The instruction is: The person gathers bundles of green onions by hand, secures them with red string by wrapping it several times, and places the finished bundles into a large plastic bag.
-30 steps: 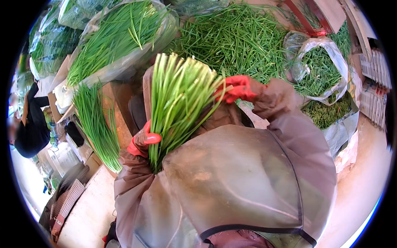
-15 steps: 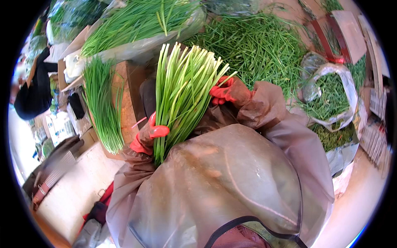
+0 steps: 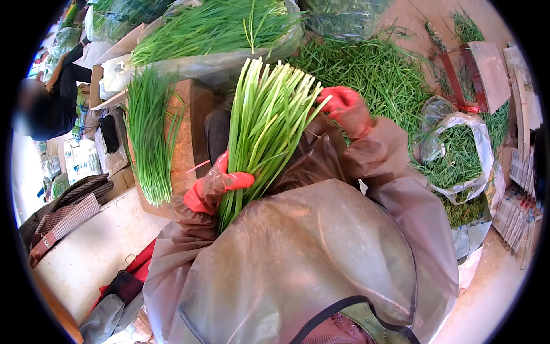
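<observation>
My left hand (image 3: 219,186), in a red glove, is closed round a large bunch of green leafy stalks (image 3: 258,137), whose pale cut ends point up and away from me. My right hand (image 3: 346,106), also red-gloved, has curled fingers beside the bunch’s upper right edge; whether anything is between them is hidden. Left of the bunch, another loose bunch (image 3: 146,137) lies on a brown board (image 3: 186,114). A translucent brownish apron (image 3: 292,246) covers my front, below both hands.
Stalks fill a plastic-lined box (image 3: 206,28) ahead. Behind my right hand is a heap of cuttings (image 3: 378,69). At right are a bag of cuttings (image 3: 458,155), a cardboard piece (image 3: 487,74) and stacked boards (image 3: 513,223). A person in dark clothing (image 3: 54,109) is at upper left.
My right hand has moved up and slightly away from the bunch’s top edge since the middle frame. My left hand still grips it. The viewpoint has shifted, moving the surroundings within the picture.
</observation>
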Demonstrator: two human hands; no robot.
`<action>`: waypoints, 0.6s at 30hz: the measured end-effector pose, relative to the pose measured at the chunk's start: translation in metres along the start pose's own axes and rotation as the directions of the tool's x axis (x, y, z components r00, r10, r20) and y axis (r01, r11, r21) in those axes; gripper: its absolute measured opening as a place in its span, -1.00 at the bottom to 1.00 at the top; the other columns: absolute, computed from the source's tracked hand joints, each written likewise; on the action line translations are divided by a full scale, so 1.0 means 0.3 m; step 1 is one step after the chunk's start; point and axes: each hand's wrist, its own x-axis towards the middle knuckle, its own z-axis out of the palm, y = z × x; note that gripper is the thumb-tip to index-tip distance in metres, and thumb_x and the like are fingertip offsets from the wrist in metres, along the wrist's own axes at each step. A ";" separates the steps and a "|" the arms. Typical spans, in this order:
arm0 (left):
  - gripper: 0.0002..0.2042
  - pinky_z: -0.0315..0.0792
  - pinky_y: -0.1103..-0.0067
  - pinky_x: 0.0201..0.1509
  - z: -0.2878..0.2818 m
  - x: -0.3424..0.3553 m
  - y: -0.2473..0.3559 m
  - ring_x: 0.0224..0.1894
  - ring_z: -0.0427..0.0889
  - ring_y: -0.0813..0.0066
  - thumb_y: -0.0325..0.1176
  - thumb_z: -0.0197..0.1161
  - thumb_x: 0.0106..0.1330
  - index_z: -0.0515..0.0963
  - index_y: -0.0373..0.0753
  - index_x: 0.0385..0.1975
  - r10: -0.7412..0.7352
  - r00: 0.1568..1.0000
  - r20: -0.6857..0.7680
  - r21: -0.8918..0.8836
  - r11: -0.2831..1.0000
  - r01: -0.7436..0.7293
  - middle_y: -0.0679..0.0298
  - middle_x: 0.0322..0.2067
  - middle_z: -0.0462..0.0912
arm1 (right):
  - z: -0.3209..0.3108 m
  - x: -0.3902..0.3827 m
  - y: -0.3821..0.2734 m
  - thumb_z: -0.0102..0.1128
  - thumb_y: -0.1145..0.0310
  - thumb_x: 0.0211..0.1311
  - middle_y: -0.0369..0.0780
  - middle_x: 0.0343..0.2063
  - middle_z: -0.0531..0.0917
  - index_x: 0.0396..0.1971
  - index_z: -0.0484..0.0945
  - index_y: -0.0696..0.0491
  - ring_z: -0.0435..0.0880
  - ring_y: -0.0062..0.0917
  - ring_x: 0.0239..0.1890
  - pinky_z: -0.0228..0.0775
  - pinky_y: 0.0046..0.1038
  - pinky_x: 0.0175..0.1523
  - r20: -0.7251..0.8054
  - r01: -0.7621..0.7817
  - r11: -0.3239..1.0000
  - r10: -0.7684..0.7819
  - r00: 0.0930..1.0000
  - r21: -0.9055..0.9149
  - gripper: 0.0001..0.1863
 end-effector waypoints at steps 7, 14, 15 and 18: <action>-0.40 0.22 0.56 0.01 0.020 0.010 -0.019 -0.07 0.35 0.51 -0.38 0.21 -0.08 0.18 -0.29 0.03 0.118 0.991 -0.066 0.128 0.986 -0.109 0.26 -0.08 0.37 | 0.134 -0.153 -0.074 0.05 0.37 0.03 -0.27 -0.58 0.53 -0.45 0.46 0.19 0.45 -0.67 -0.51 0.29 -0.60 -0.43 0.247 0.215 0.747 -0.071 0.966 -0.629 -0.82; -0.30 0.18 0.52 0.06 -0.004 0.031 -0.111 0.02 0.27 0.43 -0.25 0.27 -0.11 0.12 -0.27 0.07 0.178 0.984 0.020 -0.043 0.983 -0.177 0.23 0.00 0.28 | 0.067 -0.109 -0.069 -0.09 0.18 0.14 -0.25 -0.61 0.49 -0.52 0.45 0.11 0.42 -0.70 -0.69 0.18 -0.68 -0.70 0.427 -0.137 0.978 0.059 0.902 0.155 -0.71; -0.30 0.18 0.51 0.05 -0.008 0.031 -0.119 0.02 0.27 0.43 -0.24 0.27 -0.11 0.12 -0.27 0.07 0.163 0.986 0.022 -0.054 0.985 -0.161 0.23 0.00 0.28 | 0.028 -0.098 -0.067 -0.10 0.17 0.15 -0.29 -0.65 0.46 -0.54 0.42 0.08 0.39 -0.69 -0.72 0.14 -0.68 -0.73 0.424 -0.062 0.940 -0.091 0.901 0.335 -0.72; -0.30 0.20 0.49 0.05 -0.010 0.040 -0.121 0.01 0.28 0.40 -0.23 0.27 -0.10 0.11 -0.28 0.08 0.141 0.989 0.036 -0.049 0.989 -0.139 0.22 0.00 0.27 | -0.115 -0.047 -0.124 -0.20 0.20 0.19 -0.34 -0.74 0.34 -0.65 0.30 0.04 0.28 -0.69 -0.76 0.05 -0.67 -0.74 0.282 -0.059 0.570 -0.312 0.907 0.820 -0.70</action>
